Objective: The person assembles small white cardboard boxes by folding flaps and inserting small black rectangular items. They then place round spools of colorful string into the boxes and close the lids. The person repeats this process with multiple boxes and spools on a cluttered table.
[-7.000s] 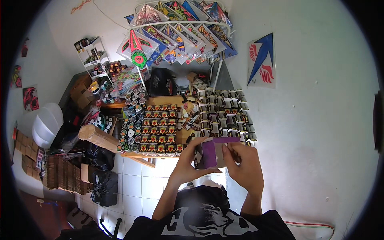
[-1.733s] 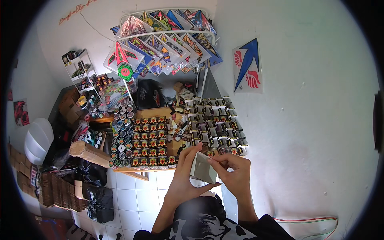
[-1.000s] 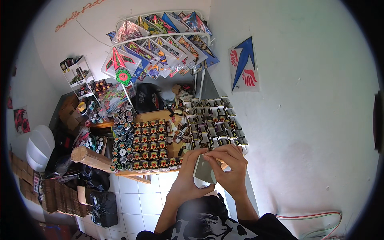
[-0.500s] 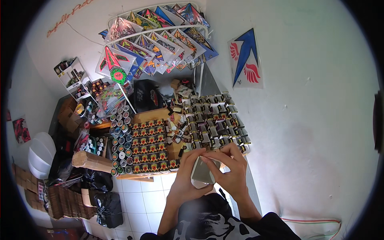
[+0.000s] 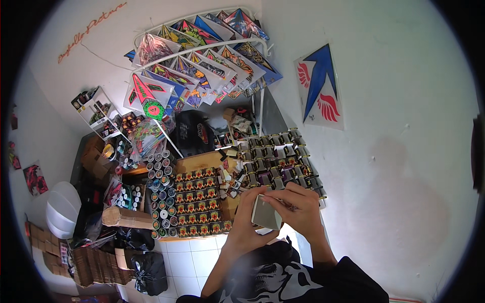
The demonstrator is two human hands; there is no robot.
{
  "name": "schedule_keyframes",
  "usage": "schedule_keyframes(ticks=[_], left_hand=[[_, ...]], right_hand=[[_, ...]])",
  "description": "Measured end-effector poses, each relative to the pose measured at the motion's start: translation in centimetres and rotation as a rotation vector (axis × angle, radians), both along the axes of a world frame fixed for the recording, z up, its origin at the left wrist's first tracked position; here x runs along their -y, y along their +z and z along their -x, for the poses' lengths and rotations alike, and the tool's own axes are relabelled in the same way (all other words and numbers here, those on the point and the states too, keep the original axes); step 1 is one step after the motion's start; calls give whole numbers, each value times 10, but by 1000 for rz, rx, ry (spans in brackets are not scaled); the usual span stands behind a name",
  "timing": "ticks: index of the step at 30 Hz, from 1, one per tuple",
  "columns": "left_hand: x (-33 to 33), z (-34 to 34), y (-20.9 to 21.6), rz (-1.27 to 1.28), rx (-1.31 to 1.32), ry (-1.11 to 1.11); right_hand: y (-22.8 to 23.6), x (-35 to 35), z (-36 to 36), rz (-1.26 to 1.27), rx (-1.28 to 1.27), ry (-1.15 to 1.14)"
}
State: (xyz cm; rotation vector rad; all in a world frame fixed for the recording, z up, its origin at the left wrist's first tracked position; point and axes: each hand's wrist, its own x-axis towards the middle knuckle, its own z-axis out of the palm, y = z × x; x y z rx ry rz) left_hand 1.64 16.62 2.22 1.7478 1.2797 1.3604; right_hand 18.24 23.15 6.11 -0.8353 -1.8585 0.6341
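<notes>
My left hand [image 5: 244,228] and right hand [image 5: 303,214] just drew closer together, both clamped on the pale box [image 5: 267,215] by the near edge of the table [image 5: 230,206]. Still mid-fold, I'd guess.

Smooth, matt cardboard box [image 5: 267,216]

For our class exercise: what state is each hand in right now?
Left hand: closed around the pale box, holding it.
Right hand: closed, pinching the box's upper edge.
</notes>
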Motion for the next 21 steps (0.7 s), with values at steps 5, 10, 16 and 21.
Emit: schedule_keyframes(ticks=[5, 10, 16, 21], left_hand=[[-14, 9, -3, 65, 36, -4], [-19, 13, -15, 67, 46, 10], [-21, 18, -20, 58, 53, 54], [-26, 29, -16, 20, 47, 46]], right_hand=[[-1, -24, 3, 85, -4, 80], [-11, -36, 14, -4, -10, 121], [-14, -39, 28, -190, 41, 52], [-11, -42, 38, -173, 35, 38]])
